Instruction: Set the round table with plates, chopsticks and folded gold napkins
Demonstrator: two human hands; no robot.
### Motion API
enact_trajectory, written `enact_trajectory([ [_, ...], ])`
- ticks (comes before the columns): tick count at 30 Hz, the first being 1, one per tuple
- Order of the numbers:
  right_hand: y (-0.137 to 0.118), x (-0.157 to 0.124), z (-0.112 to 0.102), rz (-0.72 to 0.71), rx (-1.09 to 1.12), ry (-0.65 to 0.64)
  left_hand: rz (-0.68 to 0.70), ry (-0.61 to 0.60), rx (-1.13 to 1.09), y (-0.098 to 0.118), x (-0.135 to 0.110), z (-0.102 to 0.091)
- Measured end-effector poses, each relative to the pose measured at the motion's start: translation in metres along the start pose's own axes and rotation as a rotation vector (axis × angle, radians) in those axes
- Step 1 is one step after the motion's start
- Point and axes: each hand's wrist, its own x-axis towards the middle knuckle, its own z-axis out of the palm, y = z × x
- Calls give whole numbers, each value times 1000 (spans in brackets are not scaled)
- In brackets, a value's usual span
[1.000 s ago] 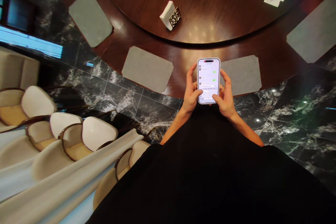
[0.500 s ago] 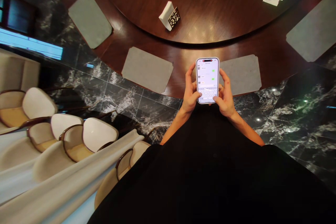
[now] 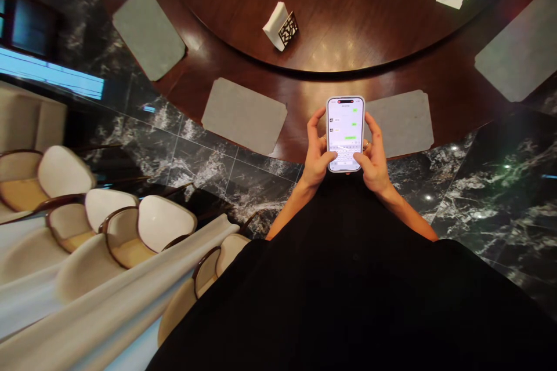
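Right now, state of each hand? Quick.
Left hand: closed, holding the smartphone by its edge, thumb over the keyboard.
Right hand: closed, holding the same smartphone, thumb over the keyboard.

Phone screen (image 3: 345, 122) shows chat msgs + kbd, but txt too small to read.

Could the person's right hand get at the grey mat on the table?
Probably yes: the right hand is close by the grey mat with nothing between, though it would first leave the phone.

Wooden table (image 3: 435, 84), grey placemats (image 3: 243, 116), napkin holder (image 3: 282, 26), marble floor (image 3: 204, 185)
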Motion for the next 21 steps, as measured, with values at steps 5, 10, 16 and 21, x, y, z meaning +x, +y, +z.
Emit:
enact_trajectory([
  [5,-1,1,1,-23,-32,4,0,-4,18,3,2,1],
  [10,-2,1,1,-4,5,-46,34,-50,61,3,3,1],
  [16,6,-1,-2,-13,95,-7,72,-56,25,-3,1,-3],
  [21,5,0,0,-68,71,-31,71,-60,31,-2,2,-2],
])
